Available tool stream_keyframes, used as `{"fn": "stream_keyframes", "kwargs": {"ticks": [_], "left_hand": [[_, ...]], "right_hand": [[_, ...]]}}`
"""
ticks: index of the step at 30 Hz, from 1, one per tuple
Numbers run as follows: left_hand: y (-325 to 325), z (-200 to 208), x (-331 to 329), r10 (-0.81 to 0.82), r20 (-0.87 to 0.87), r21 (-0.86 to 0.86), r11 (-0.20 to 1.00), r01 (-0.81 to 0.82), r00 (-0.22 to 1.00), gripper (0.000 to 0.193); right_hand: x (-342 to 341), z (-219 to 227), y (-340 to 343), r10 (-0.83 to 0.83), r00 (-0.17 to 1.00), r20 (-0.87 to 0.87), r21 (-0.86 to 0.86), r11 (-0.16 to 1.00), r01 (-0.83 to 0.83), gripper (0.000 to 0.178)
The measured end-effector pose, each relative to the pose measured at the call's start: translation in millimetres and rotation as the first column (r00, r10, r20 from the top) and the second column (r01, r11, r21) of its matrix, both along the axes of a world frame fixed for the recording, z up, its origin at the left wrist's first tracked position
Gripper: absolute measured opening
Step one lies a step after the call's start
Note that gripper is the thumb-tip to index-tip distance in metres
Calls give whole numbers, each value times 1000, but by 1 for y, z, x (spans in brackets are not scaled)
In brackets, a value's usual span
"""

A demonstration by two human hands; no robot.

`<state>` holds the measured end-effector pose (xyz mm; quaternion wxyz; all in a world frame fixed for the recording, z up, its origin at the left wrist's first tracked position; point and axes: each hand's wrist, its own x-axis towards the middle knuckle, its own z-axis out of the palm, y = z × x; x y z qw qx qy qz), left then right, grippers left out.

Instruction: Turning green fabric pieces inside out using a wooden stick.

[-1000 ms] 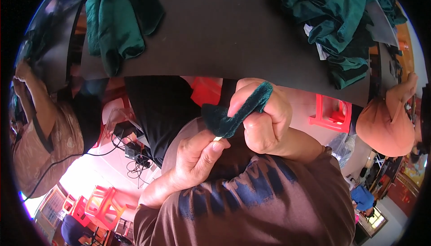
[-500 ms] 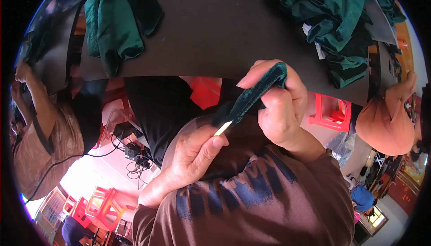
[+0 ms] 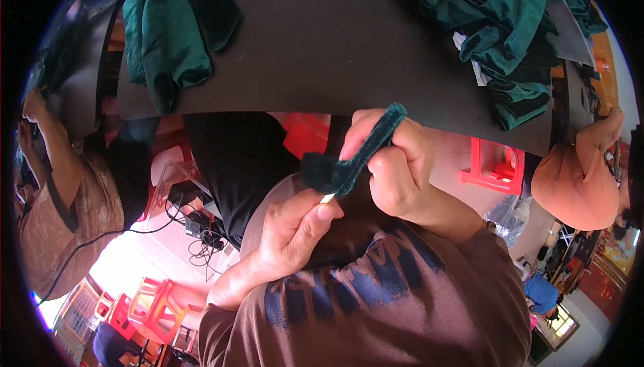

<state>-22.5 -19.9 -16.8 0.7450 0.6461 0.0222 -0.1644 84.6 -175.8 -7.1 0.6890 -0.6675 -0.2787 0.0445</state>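
Note:
Above my lap, just off the table's near edge, I hold a narrow dark green velvet piece [image 3: 367, 147]. My right hand [image 3: 401, 174] is closed on its upper part, with the velvet's end standing up past the fingers. Lower down, my left hand [image 3: 294, 231] pinches a thin pale stick [image 3: 327, 198] between thumb and forefinger. Only a short length of that stick shows; the rest goes up into or behind the velvet, which bunches and flops to the left just above my left fingertips.
On the dark table [image 3: 322, 52] lie long green velvet pieces [image 3: 174, 38] at the left and a larger heap of green velvet [image 3: 510, 25] at the right. Red stools [image 3: 493, 166] stand beneath and behind. Other people sit at left [image 3: 74, 193] and right [image 3: 577, 186].
My right hand has come down and left, nearer my left hand. The velvet now bunches lower over the stick, so less of the stick shows. My left hand has stayed about in place.

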Motion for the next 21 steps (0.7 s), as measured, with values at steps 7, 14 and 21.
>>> {"fn": "stream_keyframes", "kwargs": {"ticks": [7, 14, 21], "left_hand": [[6, 2, 1, -47, -91, -66, 997, 41, 995, 30], [6, 1, 1, -41, -68, 90, 995, 47, 997, 23], [6, 2, 1, -65, -1, 157, 986, 64, 998, 20]], "right_hand": [[2, 5, -1, 16, 992, -125, 6, 1000, -16, 21], [0, 6, -2, -35, 978, -203, -12, 999, 33, 20], [-1, 11, -3, -46, 957, -286, 18, 998, 53, 19]]}}
